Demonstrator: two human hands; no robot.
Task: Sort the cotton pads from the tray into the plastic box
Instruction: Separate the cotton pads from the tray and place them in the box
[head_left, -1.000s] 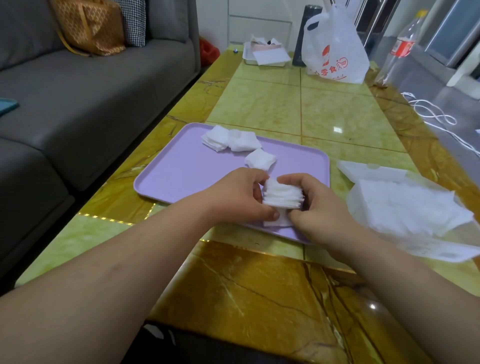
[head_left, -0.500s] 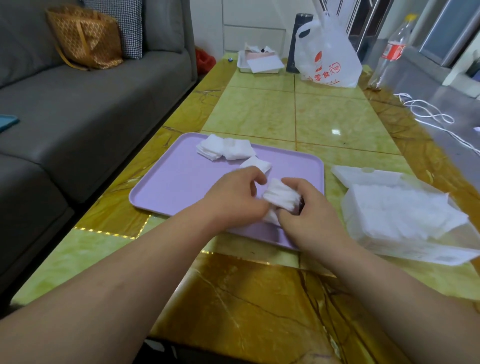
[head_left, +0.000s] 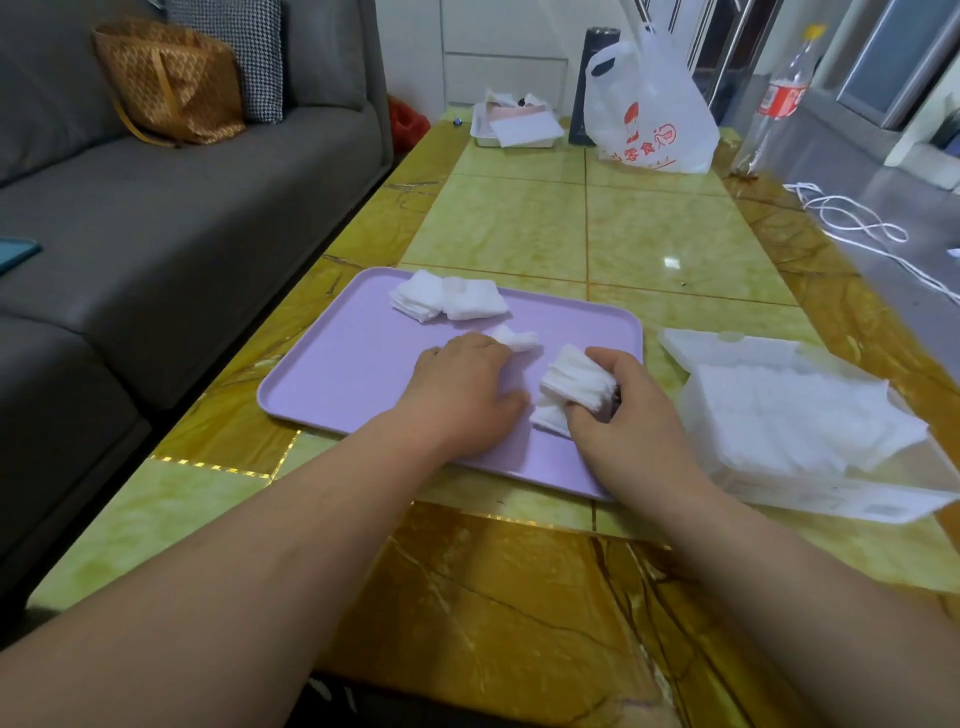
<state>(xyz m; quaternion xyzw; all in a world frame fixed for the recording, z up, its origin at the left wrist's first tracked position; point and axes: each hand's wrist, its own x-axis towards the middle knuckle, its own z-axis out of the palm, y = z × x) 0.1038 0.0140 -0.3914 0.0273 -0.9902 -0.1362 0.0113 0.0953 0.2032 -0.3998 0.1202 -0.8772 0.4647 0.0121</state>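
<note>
Along the left of the view a grey sofa (head_left: 182, 208) runs beside the marble table (head_left: 519, 223). On the table's near left part lies the lilac tray (head_left: 332, 364), which carries what is left to sort. At its far edge sits one stack of cotton pads (head_left: 418, 301) with a second stack (head_left: 475, 299) touching its right side. A small pile (head_left: 519, 339) lies nearer the middle, and a few loose pads (head_left: 548, 420) lie toward the near right corner.

The left hand (head_left: 465, 395), which a second ago pressed the gathered stack (head_left: 574, 382) from the left, has let go. It lies palm down on the tray, fingers loosely forward, holding nothing; whether the tips touch the small pile I cannot tell. The right hand (head_left: 628, 421) alone now grips that stack, fingers and thumb curled round it, just above the loose pads.

The squaring-up looks finished, so this stack seems ready to go into the plastic box (head_left: 831, 493). The box stands just right of the tray, its lid (head_left: 727, 345) open at the far side, already heaped with pads.

Count: one tray, one box, and five groups of pads outside it, one of them in hand.
</note>
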